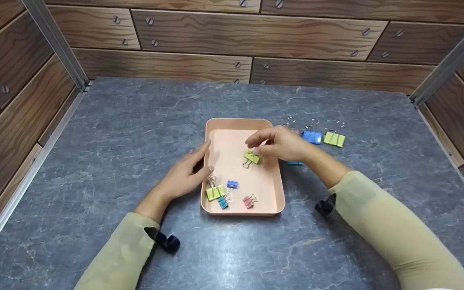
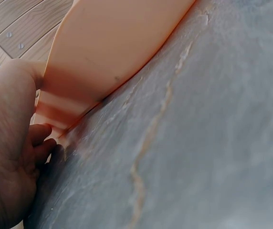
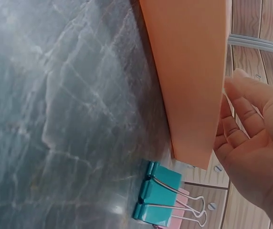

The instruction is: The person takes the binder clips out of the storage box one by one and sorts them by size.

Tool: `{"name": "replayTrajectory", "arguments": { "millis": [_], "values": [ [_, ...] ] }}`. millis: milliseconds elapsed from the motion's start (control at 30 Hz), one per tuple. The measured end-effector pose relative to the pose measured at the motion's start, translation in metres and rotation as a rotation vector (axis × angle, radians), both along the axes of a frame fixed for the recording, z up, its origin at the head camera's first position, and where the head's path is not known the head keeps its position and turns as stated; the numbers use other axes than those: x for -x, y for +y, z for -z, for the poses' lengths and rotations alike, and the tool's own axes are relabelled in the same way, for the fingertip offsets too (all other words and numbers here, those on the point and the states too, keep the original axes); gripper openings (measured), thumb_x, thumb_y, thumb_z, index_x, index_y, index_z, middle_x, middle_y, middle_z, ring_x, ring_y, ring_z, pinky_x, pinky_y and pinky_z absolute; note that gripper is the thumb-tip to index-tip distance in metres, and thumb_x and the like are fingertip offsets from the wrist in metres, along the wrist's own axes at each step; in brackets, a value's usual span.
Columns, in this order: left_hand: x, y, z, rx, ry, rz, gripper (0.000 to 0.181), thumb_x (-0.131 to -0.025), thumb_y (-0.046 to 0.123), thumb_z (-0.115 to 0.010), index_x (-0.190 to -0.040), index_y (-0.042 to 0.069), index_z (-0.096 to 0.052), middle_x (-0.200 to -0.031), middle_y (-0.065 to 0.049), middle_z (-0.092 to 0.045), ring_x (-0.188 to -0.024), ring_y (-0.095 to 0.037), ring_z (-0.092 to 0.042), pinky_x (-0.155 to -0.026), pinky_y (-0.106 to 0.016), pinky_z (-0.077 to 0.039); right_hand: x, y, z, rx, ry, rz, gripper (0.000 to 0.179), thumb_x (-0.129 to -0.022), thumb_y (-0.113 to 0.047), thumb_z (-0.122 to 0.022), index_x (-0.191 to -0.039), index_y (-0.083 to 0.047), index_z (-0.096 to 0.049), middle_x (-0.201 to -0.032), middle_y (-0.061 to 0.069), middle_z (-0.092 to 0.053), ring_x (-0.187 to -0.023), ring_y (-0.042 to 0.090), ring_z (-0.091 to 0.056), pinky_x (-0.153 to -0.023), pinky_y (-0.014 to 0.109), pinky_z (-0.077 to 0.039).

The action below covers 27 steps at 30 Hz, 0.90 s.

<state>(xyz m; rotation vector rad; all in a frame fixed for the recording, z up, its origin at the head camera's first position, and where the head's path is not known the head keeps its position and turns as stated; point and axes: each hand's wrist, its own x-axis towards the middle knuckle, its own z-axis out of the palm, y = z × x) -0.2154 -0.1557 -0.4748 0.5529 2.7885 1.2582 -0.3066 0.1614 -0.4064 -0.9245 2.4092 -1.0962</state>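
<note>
A shallow peach tray [image 1: 242, 124] stands on the marbled tabletop. My left hand [image 1: 184, 173] holds its left side, thumb over the rim and the other fingers outside the wall, as the left wrist view shows. Over the tray's right half is my right hand [image 1: 282, 143], a gap showing between index finger and thumb. A yellow-green binder clip [image 1: 251, 157] lies just below that thumb tip. Near the tray's front are another yellow-green clip [image 1: 215, 193], a small blue clip [image 1: 232, 184], a small teal clip [image 1: 222, 202] and a pink clip [image 1: 249, 201].
Right of the tray, a larger blue binder clip [image 1: 311, 137] and a yellow-green one [image 1: 334, 139] stand in a row. A teal clip [image 3: 160, 193] and a pink clip [image 3: 177, 214] are there too, partly hidden by my right hand in the head view. Wood-patterned panels [image 1: 256, 34] enclose the table.
</note>
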Motion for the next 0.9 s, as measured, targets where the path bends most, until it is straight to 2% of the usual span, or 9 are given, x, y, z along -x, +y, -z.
{"name": "replayTrajectory", "arguments": {
  "millis": [167, 400, 533, 900],
  "values": [
    [0.0006, 0.0000, -0.0001, 0.007, -0.016, -0.013, 0.077, -0.104, 0.046, -0.058, -0.171, 0.030, -0.024, -0.169, -0.010, -0.034, -0.157, -0.046, -0.023, -0.128, -0.060, -0.017, 0.0012, -0.0031, 0.0031, -0.009, 0.023, -0.018, 0.028, -0.099, -0.007, -0.072, -0.127, -0.002, -0.076, -0.120, 0.009, -0.077, -0.102, 0.024, -0.069, -0.083, 0.030, -0.056],
    [0.0024, 0.0007, 0.0003, -0.002, -0.017, 0.002, 0.076, -0.105, 0.043, -0.059, -0.171, 0.027, -0.025, -0.169, -0.008, -0.035, -0.158, -0.042, -0.024, -0.130, -0.052, -0.016, 0.0004, -0.0052, 0.0064, -0.004, 0.051, -0.044, 0.026, -0.097, -0.003, -0.072, -0.123, -0.001, -0.077, -0.117, 0.012, -0.077, -0.091, 0.023, -0.065, -0.076, 0.026, -0.053],
    [0.0023, 0.0012, 0.0005, 0.000, -0.011, -0.002, 0.076, -0.105, 0.044, -0.059, -0.171, 0.027, -0.025, -0.169, -0.008, -0.035, -0.157, -0.043, -0.025, -0.130, -0.054, -0.016, -0.0016, -0.0058, 0.0082, -0.005, 0.055, -0.046, 0.027, -0.096, -0.001, -0.072, -0.122, -0.001, -0.078, -0.115, 0.011, -0.077, -0.093, 0.021, -0.065, -0.078, 0.024, -0.053],
    [0.0009, 0.0007, 0.0014, -0.002, -0.004, -0.005, 0.076, -0.105, 0.044, -0.059, -0.171, 0.027, -0.025, -0.169, -0.010, -0.035, -0.157, -0.044, -0.025, -0.130, -0.055, -0.016, -0.0084, -0.0101, 0.0103, -0.052, 0.056, -0.021, 0.024, -0.098, -0.012, -0.076, -0.121, -0.007, -0.080, -0.110, 0.002, -0.079, -0.096, 0.018, -0.068, -0.083, 0.033, -0.056]
  ]
}}
